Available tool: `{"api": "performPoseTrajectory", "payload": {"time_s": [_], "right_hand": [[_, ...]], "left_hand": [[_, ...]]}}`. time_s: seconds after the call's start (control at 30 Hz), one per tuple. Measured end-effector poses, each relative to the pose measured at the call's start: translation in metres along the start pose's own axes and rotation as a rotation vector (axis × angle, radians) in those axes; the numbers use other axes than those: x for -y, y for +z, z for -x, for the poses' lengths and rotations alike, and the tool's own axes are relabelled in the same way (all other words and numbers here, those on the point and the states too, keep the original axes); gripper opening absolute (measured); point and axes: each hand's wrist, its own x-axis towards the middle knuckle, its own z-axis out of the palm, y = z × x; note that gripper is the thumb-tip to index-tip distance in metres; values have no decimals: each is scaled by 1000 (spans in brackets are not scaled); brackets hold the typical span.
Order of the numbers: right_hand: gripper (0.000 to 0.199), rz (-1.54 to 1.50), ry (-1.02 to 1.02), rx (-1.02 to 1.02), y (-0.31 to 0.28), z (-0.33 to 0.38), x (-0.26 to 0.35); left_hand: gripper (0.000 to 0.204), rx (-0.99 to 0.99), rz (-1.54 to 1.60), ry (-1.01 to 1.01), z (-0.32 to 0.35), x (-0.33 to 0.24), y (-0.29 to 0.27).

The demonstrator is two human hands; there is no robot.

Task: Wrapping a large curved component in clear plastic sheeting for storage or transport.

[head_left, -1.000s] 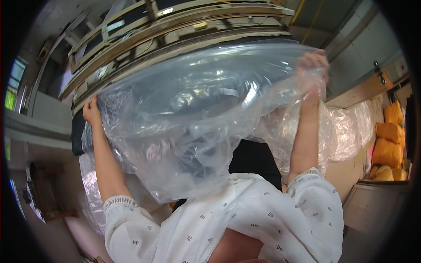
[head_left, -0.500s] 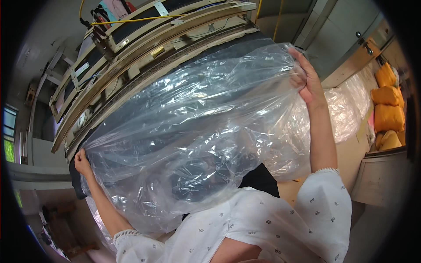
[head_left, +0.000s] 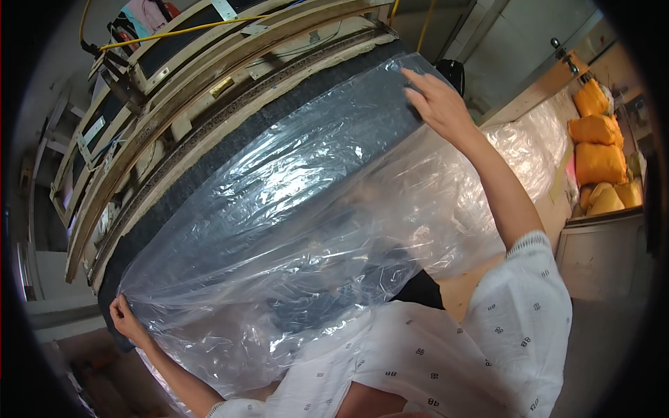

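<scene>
A wide sheet of clear plastic film (head_left: 279, 174) lies over a dark padded surface (head_left: 324, 80) and hangs in creases toward my body. My left hand (head_left: 127, 322) pinches the film's edge at the near left, by the corner of the dark surface. At the far right, my right hand (head_left: 440, 106) has its fingers stretched out over the film near its upper corner, the thumb apart from them. Whether those fingertips touch the film I cannot tell.
Behind the dark surface runs a long wooden frame (head_left: 164, 118) with metal brackets and a yellow cord (head_left: 182, 31). More bunched clear film (head_left: 526, 157) lies to the right. Several orange-yellow bundles (head_left: 601, 164) are stacked at the far right beside an orange wooden bar (head_left: 533, 80).
My right hand has loosened its grip on the bunched film and moved left, its fingers now extended. The film lies flatter over the dark surface. My left hand appears lower, still pinching the edge.
</scene>
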Motion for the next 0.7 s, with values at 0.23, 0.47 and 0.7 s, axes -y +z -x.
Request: {"api": "performPoseTrajectory", "payload": {"time_s": [0.23, 0.47, 0.7], "right_hand": [[35, 264, -94, -15, 35, -3, 1], [21, 145, -180, -143, 42, -29, 2], [18, -145, 25, -125, 66, -58, -37]], "left_hand": [[18, -78, 10, 14, -18, 51, -77], [21, -34, 87, -21, -12, 30, -159], [14, 208, -79, -1, 46, 20, -225]]}}
